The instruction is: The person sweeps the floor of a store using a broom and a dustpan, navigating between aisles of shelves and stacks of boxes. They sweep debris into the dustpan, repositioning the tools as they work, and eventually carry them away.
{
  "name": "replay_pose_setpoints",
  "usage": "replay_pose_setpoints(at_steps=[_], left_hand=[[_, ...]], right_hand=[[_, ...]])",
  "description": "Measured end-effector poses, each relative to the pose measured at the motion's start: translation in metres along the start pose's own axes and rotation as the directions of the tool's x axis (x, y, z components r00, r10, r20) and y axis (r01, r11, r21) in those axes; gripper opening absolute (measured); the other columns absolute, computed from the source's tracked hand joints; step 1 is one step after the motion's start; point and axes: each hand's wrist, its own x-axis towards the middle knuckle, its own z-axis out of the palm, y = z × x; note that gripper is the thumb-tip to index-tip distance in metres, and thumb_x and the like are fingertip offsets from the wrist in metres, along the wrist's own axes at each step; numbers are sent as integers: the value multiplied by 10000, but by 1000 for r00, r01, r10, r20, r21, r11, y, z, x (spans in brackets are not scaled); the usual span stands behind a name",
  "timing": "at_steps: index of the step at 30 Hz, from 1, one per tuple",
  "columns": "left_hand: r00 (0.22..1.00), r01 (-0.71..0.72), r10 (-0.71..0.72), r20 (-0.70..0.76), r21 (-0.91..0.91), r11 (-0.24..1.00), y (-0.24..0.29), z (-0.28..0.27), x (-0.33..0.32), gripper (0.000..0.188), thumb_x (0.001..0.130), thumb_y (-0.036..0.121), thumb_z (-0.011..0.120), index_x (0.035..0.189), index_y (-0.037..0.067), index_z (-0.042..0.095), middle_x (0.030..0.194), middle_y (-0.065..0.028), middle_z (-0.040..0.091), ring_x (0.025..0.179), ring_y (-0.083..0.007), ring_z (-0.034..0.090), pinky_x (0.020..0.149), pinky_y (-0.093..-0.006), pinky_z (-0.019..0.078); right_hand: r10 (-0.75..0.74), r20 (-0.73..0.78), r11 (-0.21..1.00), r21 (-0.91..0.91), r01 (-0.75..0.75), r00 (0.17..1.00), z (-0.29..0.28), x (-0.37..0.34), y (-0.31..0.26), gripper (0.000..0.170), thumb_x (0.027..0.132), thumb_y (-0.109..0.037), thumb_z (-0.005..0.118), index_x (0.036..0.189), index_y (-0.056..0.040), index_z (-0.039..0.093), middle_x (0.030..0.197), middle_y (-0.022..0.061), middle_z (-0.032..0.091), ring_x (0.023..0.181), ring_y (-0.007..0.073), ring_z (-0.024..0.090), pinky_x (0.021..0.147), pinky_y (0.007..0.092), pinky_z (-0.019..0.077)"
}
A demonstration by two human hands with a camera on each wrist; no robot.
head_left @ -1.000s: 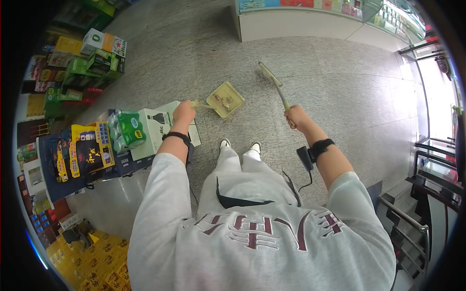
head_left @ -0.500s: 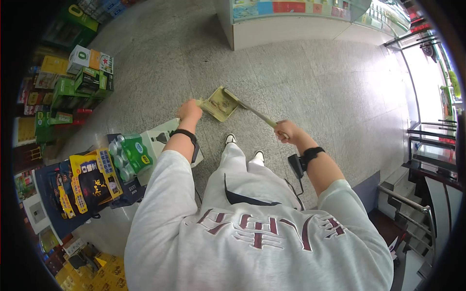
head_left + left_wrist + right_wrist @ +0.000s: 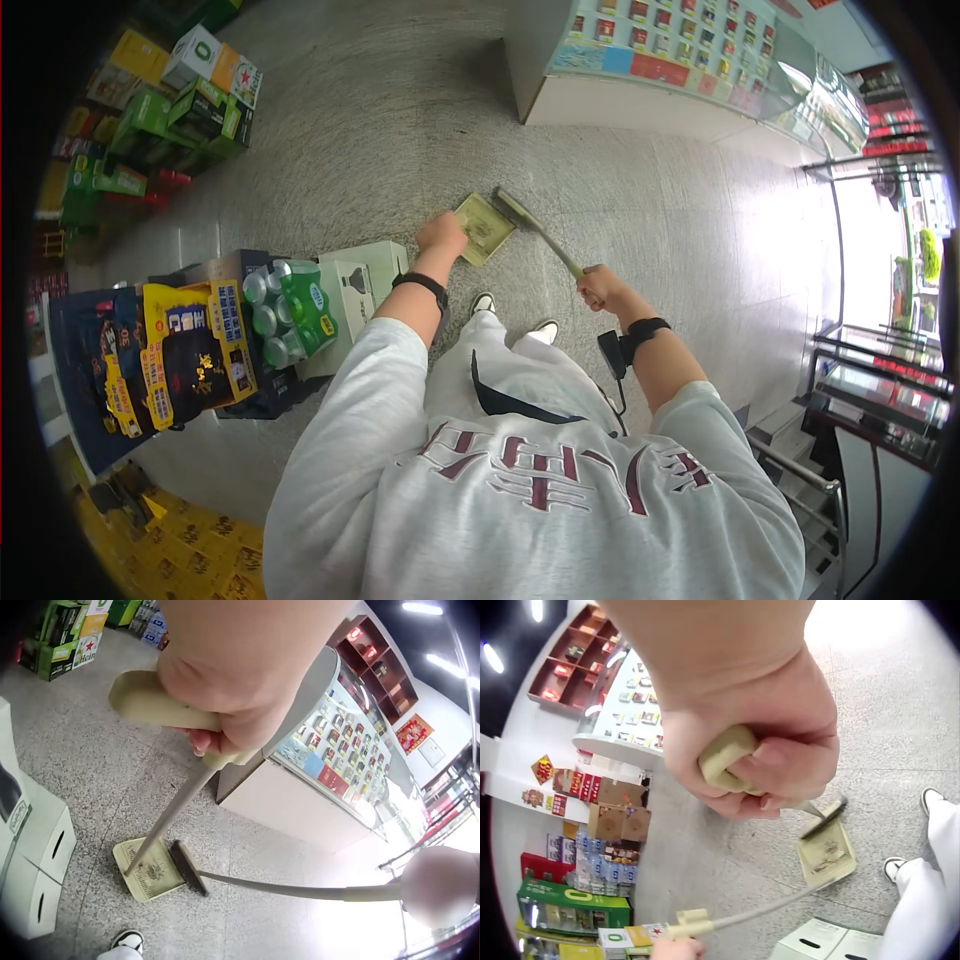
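Observation:
My left hand grips the upright handle of a pale yellow-green long-handled dustpan, which lies flat on the floor in front of my feet. Some dark debris shows on the pan's ridged bottom. In my right hand is the handle end of a matching broom, the fingers curled round it. Its shaft slants down and leftward to a dark-bristled head, right at the pan's front lip. In the head view the left hand hides most of the dustpan's handle.
To the left, a white carton, a shrink-wrapped pack of bottles and yellow-black packages stand close to my left arm. Beer cartons are stacked farther left. A glass display counter stands ahead, with a metal railing at right.
The broom head has swung from the floor at right leftward over the pan's edge, then back slightly to its lip. My feet have shifted a little.

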Motion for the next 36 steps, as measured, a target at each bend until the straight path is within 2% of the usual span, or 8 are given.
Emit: replay_pose_setpoints(at_steps=[5,12,24,27,29,33,35,36], left_hand=[[999,35,-37,-21,-92,995,-25,5,-1,267,786,173,580,1041,97,596,1041,-126,621,997,-282,590,795,-397,483],[959,224,-276,-59,-437,871,-100,4,-30,256,822,142,503,1058,62,558,1009,-141,615,962,-298,583,782,-425,473],[870,418,-489,-61,-435,798,-106,-19,-6,256,828,169,509,1054,54,544,987,-136,619,921,-298,603,769,-409,490],[847,452,-529,-49,-455,767,-93,-32,17,263,827,175,512,1061,57,541,1012,-135,613,943,-294,597,777,-408,488],[826,499,-563,-9,-453,739,-81,-42,33,269,825,175,514,1066,59,541,1026,-137,610,956,-292,593,780,-407,488],[772,572,-636,22,-460,679,-63,-56,75,289,815,169,526,1082,60,543,1056,-140,604,986,-289,583,786,-407,485],[754,601,-656,36,-441,666,-59,-66,90,291,815,170,528,1088,68,546,1059,-131,605,983,-287,584,786,-408,483],[741,623,-670,51,-426,656,-58,-67,96,293,816,171,531,1093,76,549,1061,-121,607,981,-285,585,787,-410,481]], right_hand=[[-6,210,911,404,-81,978,-41,-12,-47,100,727,-33,534,671,-38,452,558,5,410,390,71,345,315,216,212],[-23,144,973,229,-11,989,-16,-37,-135,107,721,-39,525,655,-40,441,557,31,415,394,70,337,316,211,215],[-260,158,893,-336,299,953,71,96,-288,122,708,-61,574,663,53,575,538,115,499,373,173,428,329,315,324],[-256,125,818,-500,284,958,85,138,-310,146,727,-70,568,695,71,584,553,125,522,385,196,479,333,342,362],[-265,310,477,-781,403,913,86,178,-313,114,737,-73,566,709,37,576,563,103,514,381,182,483,318,335,376],[-198,188,550,-791,268,962,82,216,-316,92,745,-63,566,737,27,587,571,104,530,395,196,505,316,351,384],[-60,284,485,-830,277,957,72,245,-314,152,757,-79,550,745,64,602,586,162,565,458,232,580,372,352,454],[-75,562,218,-797,564,824,68,247,-316,164,762,-76,536,732,74,594,571,172,553,449,235,577,369,352,452]])
